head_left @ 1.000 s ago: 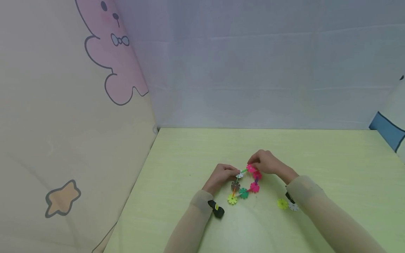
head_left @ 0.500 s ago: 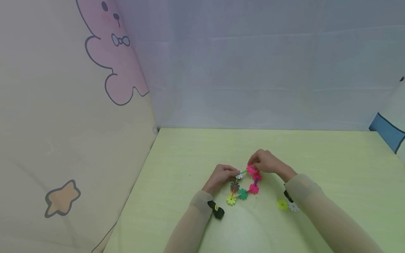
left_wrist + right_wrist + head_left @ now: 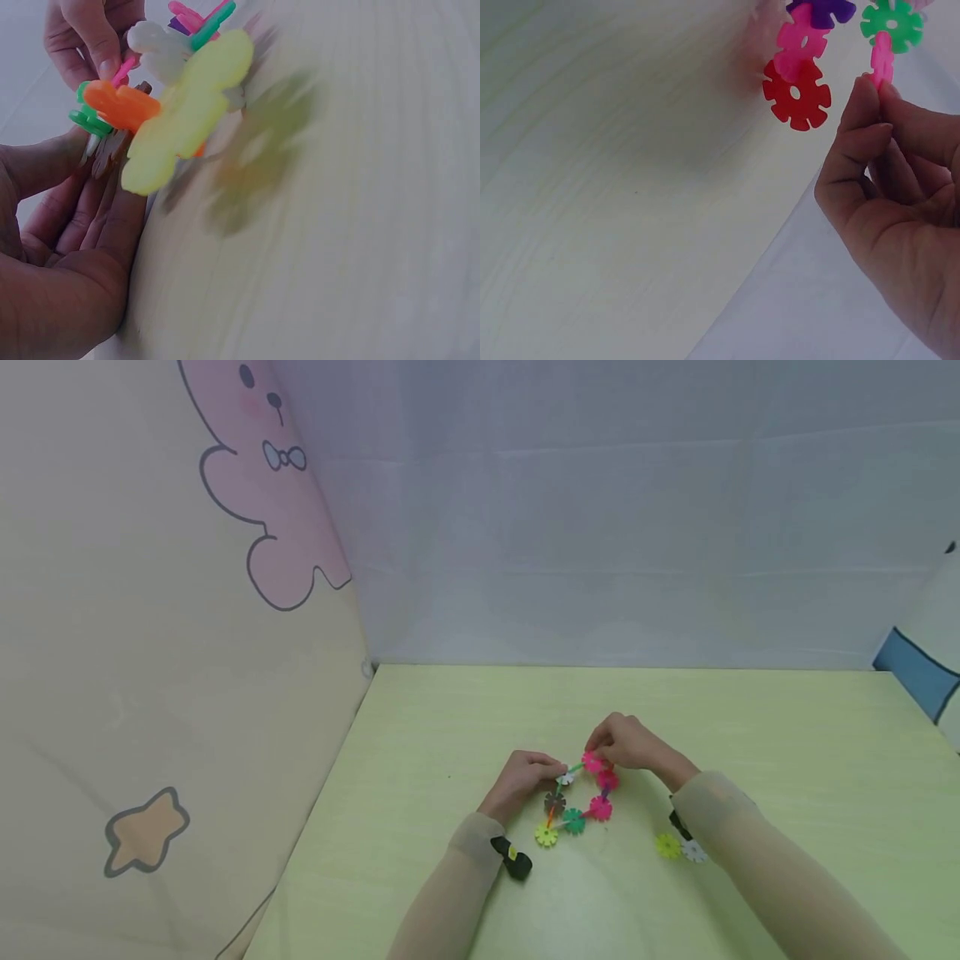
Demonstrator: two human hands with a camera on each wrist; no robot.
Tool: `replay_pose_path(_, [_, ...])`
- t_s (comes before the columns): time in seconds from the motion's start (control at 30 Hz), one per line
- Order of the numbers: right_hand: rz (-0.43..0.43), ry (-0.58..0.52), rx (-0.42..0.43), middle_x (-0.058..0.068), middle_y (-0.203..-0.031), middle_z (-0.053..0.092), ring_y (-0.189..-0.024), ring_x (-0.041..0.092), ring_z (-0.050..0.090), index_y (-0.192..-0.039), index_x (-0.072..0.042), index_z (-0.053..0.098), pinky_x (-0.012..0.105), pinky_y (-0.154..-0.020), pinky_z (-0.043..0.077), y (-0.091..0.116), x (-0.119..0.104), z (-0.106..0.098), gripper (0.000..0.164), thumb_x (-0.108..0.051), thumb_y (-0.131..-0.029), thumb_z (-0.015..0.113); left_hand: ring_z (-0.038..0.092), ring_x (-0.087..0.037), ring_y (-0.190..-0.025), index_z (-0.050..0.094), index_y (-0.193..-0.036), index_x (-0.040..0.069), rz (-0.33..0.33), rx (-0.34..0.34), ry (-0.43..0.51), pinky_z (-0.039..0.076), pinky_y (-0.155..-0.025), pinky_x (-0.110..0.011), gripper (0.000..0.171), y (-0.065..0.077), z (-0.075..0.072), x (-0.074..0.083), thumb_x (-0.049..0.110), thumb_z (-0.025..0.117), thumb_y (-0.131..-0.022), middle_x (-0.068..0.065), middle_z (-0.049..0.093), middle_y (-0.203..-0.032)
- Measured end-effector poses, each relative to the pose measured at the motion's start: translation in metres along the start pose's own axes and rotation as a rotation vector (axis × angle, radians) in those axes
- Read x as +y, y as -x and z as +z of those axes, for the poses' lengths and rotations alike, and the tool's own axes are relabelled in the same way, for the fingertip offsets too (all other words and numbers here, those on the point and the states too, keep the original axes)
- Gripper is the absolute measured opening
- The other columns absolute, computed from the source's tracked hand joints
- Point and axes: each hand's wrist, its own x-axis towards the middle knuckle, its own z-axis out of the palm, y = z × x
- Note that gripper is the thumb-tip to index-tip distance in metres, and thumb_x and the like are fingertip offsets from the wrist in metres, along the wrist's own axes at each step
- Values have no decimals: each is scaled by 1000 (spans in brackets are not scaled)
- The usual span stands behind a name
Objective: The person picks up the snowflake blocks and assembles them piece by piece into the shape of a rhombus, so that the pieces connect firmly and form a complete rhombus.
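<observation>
A ring-like chain of interlocking plastic snowflake discs is held up between both hands over the table. My left hand pinches the chain by a white disc at its left. My right hand pinches a pink disc between thumb and fingertips, with a green disc joined to it. In the right wrist view a red disc, the end of another stretch, hangs apart from that pink disc. A yellow disc and an orange disc show large in the left wrist view.
A loose yellow-green disc and a white disc lie on the table near the right forearm. A cloth-covered wall rises behind the table, and a printed curtain stands along its left.
The lower part of the chain has shifted slightly left, and the right hand has moved slightly the same way. Both hands keep their pinch.
</observation>
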Motion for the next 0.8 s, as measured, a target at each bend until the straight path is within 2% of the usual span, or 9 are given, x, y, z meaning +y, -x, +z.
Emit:
replay_pose_path(0.5, [-5,23,4,6,-81,69,-60,21,61,-91,1,73,30,-55,50,-1,-5,2,11,3,-88,63,67,-17,-73,73,-87,-4,13,-10,11,53,-69,-32,14,0,0,0,9,73,-83,-10,70,-83])
replay_pose_path(0.8, [-2,41,-37,4,-87,69,-68,15,59,-94,-3,74,33,-63,49,-2,-2,2,13,1,-89,62,67,-19,-76,74,-87,1,-13,-33,-29,53,-72,-32,17,-1,-2,1,18,74,-83,-9,70,-86])
